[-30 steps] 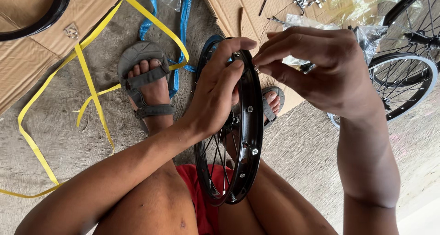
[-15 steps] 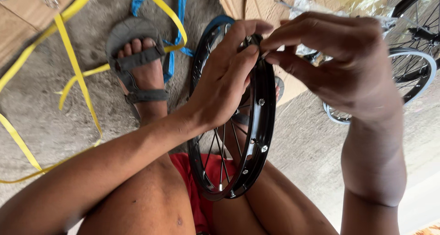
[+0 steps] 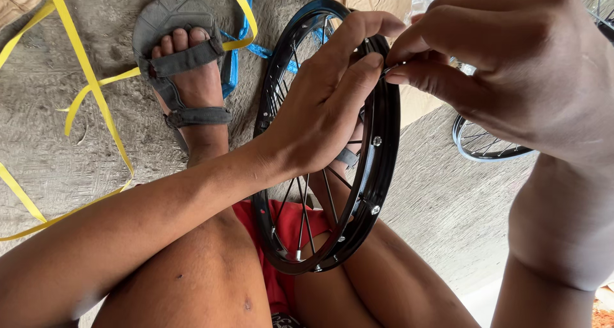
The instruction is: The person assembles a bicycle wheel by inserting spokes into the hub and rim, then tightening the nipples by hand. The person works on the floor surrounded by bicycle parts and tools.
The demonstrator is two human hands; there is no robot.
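Yellow strap point(image 3: 83, 78) runs down the left of the frame, sandal point(image 3: 182, 59) upper left on concrete. Centre: black wheel rim point(image 3: 377, 168) stands upright between the knees, left hand point(image 3: 320, 110) gripping its top edge, fingers curled over. Upper right: right hand point(image 3: 511, 65) fingertips pinch a small spoke end at the rim top; second wheel point(image 3: 480, 142) behind.

Left hand point(image 3: 320, 110) grips black spoked rim point(image 3: 377, 174); right hand point(image 3: 511, 65) pinches a small part at its top

Wheel rim point(image 3: 377, 174): upright between the knees, lower edge in the lap. Left hand point(image 3: 320, 110) on its top edge; right hand point(image 3: 511, 65) just right, fingertips meeting. Sandalled foot point(image 3: 188, 78) left, beyond; straps point(image 3: 89, 85) further left; 2nd wheel point(image 3: 486, 142) right, behind.
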